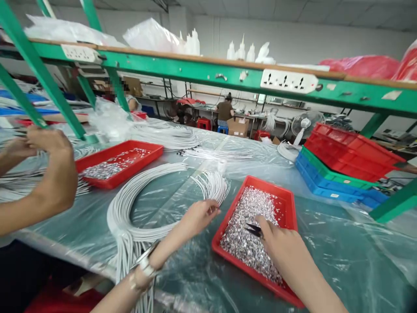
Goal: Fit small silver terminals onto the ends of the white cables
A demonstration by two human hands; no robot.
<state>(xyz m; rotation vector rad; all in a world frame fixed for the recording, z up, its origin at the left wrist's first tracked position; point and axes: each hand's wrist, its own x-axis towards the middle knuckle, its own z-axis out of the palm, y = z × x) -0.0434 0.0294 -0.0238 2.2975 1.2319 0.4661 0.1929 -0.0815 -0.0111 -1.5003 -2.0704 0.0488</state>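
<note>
My right hand (276, 239) is closed around small dark-bladed snips (254, 230). The blades are slightly apart and point left, over a red tray (254, 271) of small silvery pieces (249, 213). My left hand (204, 213), with a watch on its wrist, is held in a pinch left of the tray, just below the fanned ends of a white cable bundle (124, 204). What its fingertips hold, if anything, is too small to make out. The coiled bundle curves around on the table, and its tail hangs over the front edge beneath my left forearm.
A co-worker's hands (42, 141) are at the left, near a second red tray (153, 150) of silvery pieces. Stacked red, green and blue trays (345, 169) stand at right. A green shelf beam (195, 71) with sockets crosses overhead. More white cables (215, 153) lie behind.
</note>
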